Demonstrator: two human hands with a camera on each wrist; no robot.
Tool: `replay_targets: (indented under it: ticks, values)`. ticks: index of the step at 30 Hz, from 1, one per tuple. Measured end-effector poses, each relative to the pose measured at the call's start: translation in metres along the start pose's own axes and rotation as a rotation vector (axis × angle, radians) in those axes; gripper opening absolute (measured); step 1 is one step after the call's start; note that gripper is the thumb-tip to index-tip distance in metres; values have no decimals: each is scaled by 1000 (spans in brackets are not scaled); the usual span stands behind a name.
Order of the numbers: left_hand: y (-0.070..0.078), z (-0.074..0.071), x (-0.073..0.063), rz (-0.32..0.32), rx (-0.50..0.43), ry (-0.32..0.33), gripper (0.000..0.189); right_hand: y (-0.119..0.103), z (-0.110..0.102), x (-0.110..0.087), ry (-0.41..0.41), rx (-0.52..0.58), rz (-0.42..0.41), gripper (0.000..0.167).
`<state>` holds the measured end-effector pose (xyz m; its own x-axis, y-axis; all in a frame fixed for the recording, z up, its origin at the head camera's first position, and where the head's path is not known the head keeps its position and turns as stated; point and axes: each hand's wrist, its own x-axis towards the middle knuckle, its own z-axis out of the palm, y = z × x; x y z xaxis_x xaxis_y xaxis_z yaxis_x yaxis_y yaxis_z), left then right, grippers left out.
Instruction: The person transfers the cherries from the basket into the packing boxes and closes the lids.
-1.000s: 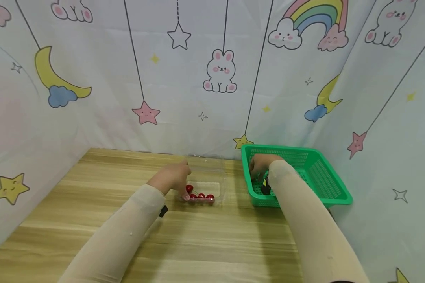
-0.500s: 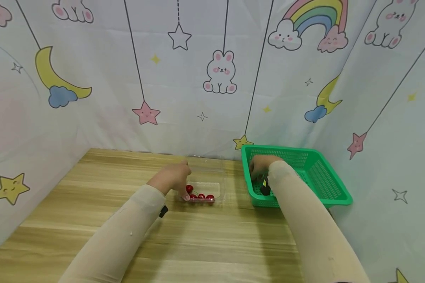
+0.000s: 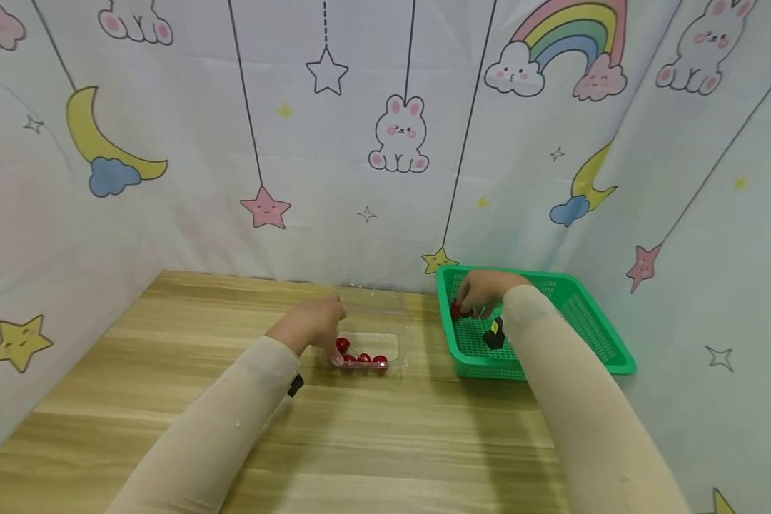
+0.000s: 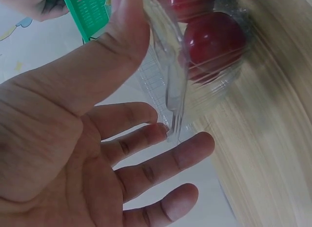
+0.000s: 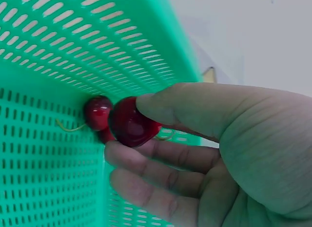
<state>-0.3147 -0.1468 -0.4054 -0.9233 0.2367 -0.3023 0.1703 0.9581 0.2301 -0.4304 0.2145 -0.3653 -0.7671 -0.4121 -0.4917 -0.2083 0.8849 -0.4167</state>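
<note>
At the left end of a clear plastic box is my left hand, thumb along its rim and other fingers loosely spread behind, as the left wrist view shows. Several red cherries lie in the box along its front. My right hand is inside the green basket, near its left wall. It pinches a dark red cherry between thumb and fingers in the right wrist view. Beyond that, another cherry with a stem sits in the basket's corner, partly covering one more.
Both containers stand at the back of a wooden table, with a strip of tabletop between them. A printed curtain hangs behind. Small black devices are on the wrists, the right one inside the basket.
My right hand has risen slightly and shifted right within the basket, and red cherries now show beside its fingers. The left hand and the box have stayed put.
</note>
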Motion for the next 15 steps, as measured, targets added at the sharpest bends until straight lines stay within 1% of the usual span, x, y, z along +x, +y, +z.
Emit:
replay_targets:
  ticks: [3,7,10,12,15]
  values:
    - [-2,1,1,-2,-5,4,104,-5,-4,-4,67,-21,-35,35]
    - [-4,1,2,3,-22,8,104,-15,-5,-7,196,-56,-93,26]
    - [-4,1,3,11,-27,7,104,-26,-3,-8,273,-71,-137,20]
    - [-4,2,3,16,-26,7,104,-35,-1,-10,302,-92,-166,19]
    - [-2,1,2,21,-22,5,105,-50,5,-11,314,-116,-204,18]
